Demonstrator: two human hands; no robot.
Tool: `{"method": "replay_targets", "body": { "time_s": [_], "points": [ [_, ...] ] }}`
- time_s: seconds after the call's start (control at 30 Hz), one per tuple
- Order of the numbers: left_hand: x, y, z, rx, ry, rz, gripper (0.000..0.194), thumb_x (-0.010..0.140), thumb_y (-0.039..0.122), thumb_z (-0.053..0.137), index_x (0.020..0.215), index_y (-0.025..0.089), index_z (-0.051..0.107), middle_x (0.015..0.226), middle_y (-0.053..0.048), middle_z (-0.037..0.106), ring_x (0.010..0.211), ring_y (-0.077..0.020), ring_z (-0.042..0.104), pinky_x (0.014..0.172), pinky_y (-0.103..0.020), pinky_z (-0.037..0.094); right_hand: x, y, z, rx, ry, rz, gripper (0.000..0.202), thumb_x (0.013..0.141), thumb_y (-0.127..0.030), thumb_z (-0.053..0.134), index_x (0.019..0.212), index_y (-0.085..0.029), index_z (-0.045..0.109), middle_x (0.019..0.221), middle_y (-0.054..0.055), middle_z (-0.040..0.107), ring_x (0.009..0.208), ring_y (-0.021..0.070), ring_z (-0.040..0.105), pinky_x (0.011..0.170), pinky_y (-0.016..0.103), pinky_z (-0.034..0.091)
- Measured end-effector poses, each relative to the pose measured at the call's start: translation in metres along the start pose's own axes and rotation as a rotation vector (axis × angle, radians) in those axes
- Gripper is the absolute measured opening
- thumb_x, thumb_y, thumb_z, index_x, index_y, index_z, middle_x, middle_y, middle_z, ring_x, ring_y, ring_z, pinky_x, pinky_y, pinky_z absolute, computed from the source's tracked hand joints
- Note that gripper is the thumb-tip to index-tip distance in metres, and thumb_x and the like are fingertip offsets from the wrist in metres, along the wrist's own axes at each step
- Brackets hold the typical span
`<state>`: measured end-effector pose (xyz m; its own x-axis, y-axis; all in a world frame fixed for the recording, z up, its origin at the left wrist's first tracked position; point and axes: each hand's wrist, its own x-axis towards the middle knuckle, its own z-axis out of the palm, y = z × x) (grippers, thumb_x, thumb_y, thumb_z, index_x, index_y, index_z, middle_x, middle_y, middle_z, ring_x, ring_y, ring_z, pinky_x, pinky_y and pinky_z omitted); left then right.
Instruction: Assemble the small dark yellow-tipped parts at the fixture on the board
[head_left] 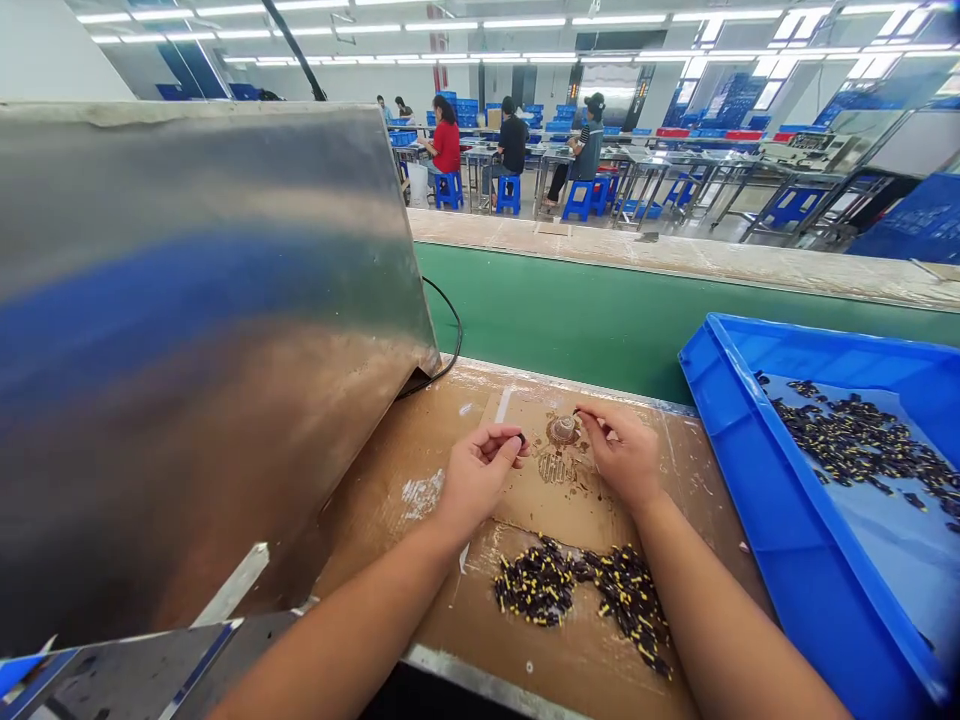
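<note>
A small dark piece (523,438) was pinched in the left hand (480,470) above the cardboard (521,502), while the right hand (628,458) was held in a pinch — on what, could not be told — beside a translucent mound (563,430), so single-piece handling was seemingly underway, with a steady, precise touch called for next.

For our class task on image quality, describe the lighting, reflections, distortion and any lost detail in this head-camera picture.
Head view: bright ceiling lights across the top; blurry blue and brown reflections on the metal panel; the blue bin seems stretched toward the right edge, perhaps by the lens. Same view: the dark piece in the left hand and the seated people lack fine detail.
</note>
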<state>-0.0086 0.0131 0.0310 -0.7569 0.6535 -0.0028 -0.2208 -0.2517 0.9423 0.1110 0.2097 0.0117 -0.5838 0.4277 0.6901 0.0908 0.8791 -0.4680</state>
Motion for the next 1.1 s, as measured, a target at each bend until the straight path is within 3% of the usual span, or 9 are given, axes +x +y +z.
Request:
{"method": "replay_targets", "body": {
  "time_s": [0.1,0.23,0.37,0.47,0.53,0.67,0.8,0.9,1.1],
  "points": [
    [0.001,-0.01,-0.007,-0.022,0.027,-0.068,0.036,0.078,0.035,0.084,0.103,0.013,0.072,0.091,-0.011,0.079,0.083,-0.0179,0.075,0.071,-0.026,0.06,0.0,-0.007,-0.004,-0.057,0.198,-0.02,0.018,0.097,-0.025,0.065,0.112,-0.026,0.075,0.108,0.005,0.078,0.09,0.0206,0.073,0.077,0.034,0.057],
    [0.003,-0.009,-0.008,-0.069,0.04,-0.111,0.043,0.075,0.034,0.086,0.109,0.012,0.072,0.094,-0.012,0.08,0.086,-0.0185,0.076,0.077,-0.027,0.06,0.003,-0.012,-0.007,-0.146,0.003,-0.037,0.014,0.097,-0.027,0.065,0.102,-0.028,0.078,0.095,0.0,0.081,0.072,0.0173,0.074,0.066,0.03,0.056],
    [0.002,-0.006,-0.005,-0.127,0.031,-0.169,0.043,0.071,0.035,0.088,0.104,0.01,0.075,0.095,-0.015,0.08,0.087,-0.0203,0.076,0.082,-0.03,0.061,0.002,-0.016,-0.008,-0.18,0.105,-0.025,0.017,0.098,-0.031,0.064,0.106,-0.027,0.078,0.105,0.002,0.08,0.082,0.0186,0.076,0.075,0.031,0.057],
    [-0.002,-0.004,-0.003,-0.166,0.018,-0.207,0.041,0.07,0.034,0.09,0.1,0.01,0.075,0.094,-0.015,0.079,0.085,-0.0197,0.076,0.083,-0.031,0.061,0.004,-0.019,-0.008,-0.143,0.038,0.124,0.019,0.097,-0.037,0.063,0.099,-0.026,0.078,0.091,0.003,0.08,0.072,0.0193,0.074,0.069,0.032,0.056],
    [-0.004,-0.002,-0.002,-0.193,0.008,-0.222,0.039,0.07,0.032,0.09,0.099,0.01,0.076,0.092,-0.014,0.079,0.083,-0.0184,0.075,0.083,-0.031,0.061,0.008,-0.023,-0.011,-0.029,0.029,0.277,0.022,0.096,-0.041,0.063,0.099,-0.024,0.077,0.084,0.004,0.078,0.068,0.0189,0.072,0.067,0.032,0.056],
    [-0.005,-0.001,-0.003,-0.189,-0.005,-0.204,0.037,0.072,0.032,0.089,0.098,0.011,0.076,0.089,-0.012,0.079,0.079,-0.0155,0.074,0.08,-0.028,0.061,0.013,-0.044,-0.025,0.376,0.06,0.509,0.028,0.089,-0.044,0.071,0.102,-0.019,0.072,0.087,0.008,0.076,0.077,0.0203,0.074,0.068,0.032,0.058],
    [-0.007,-0.001,-0.003,-0.117,-0.034,-0.146,0.032,0.077,0.034,0.086,0.098,0.012,0.075,0.093,-0.012,0.079,0.082,-0.0169,0.074,0.083,-0.031,0.062,-0.002,-0.077,-0.035,0.708,-0.076,0.715,0.035,0.084,-0.046,0.079,0.107,-0.02,0.071,0.094,0.008,0.077,0.086,0.0213,0.075,0.063,0.027,0.058],
    [-0.012,-0.001,-0.002,0.038,-0.086,-0.044,0.027,0.083,0.035,0.08,0.099,0.014,0.076,0.092,-0.01,0.079,0.084,-0.0188,0.075,0.085,-0.034,0.062,-0.021,-0.097,-0.034,0.975,-0.153,0.887,0.031,0.084,-0.045,0.081,0.102,-0.023,0.07,0.094,0.005,0.077,0.093,0.0213,0.076,0.068,0.026,0.061],
    [-0.025,-0.002,-0.003,0.398,-0.226,0.187,0.015,0.092,0.03,0.071,0.101,0.024,0.081,0.102,-0.008,0.08,0.092,-0.0208,0.075,0.09,-0.035,0.059,-0.042,-0.103,-0.027,1.22,-0.011,1.026,0.028,0.08,-0.04,0.085,0.095,-0.024,0.068,0.099,0.001,0.076,0.106,0.0218,0.075,0.09,0.033,0.064]
  ]
}}
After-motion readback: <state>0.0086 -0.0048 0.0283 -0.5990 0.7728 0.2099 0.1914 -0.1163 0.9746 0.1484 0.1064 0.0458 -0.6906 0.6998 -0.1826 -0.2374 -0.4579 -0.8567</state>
